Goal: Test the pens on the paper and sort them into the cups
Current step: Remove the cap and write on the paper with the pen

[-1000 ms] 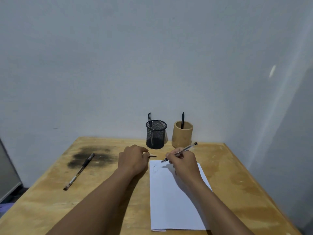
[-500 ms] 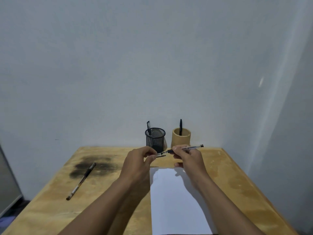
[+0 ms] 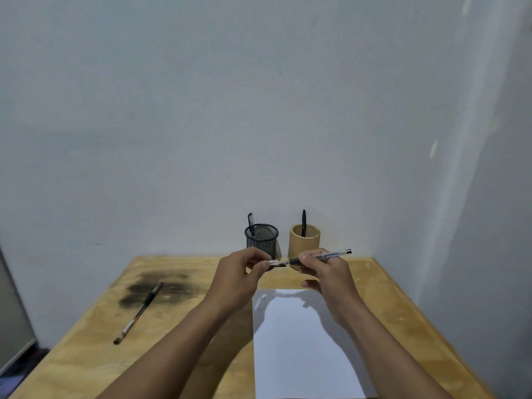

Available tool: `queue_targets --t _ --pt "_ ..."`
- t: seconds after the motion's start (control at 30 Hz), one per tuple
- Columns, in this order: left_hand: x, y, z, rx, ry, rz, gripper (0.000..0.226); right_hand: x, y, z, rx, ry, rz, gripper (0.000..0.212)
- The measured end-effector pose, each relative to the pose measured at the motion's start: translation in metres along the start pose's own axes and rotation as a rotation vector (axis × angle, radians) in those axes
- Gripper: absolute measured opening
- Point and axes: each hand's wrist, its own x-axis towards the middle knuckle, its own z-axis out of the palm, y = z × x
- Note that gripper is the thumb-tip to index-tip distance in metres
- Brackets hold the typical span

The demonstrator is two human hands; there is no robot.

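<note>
**Cap meets pen above the paper**

The left hand pinches a small cap. The right hand grips the pen by its barrel, tip aimed at the cap and almost touching, likely to recap it before sorting. Both hands hang over the far edge of the paper, just before the 2 holders, the mesh cup and the wooden cup. A spare pen lies well to the left on the bench.

Pale blue-grey walls meet in corner; stained wooden table.
</note>
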Motion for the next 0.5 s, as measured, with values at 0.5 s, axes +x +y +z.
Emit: queue_targets --t 0.5 --pt "-0.0039 0.0012 -0.0022 -0.078 -0.041 -0.051 0.009 0.0000 0.0033 0.0023 0.126 -0.034 0.064 0.005"
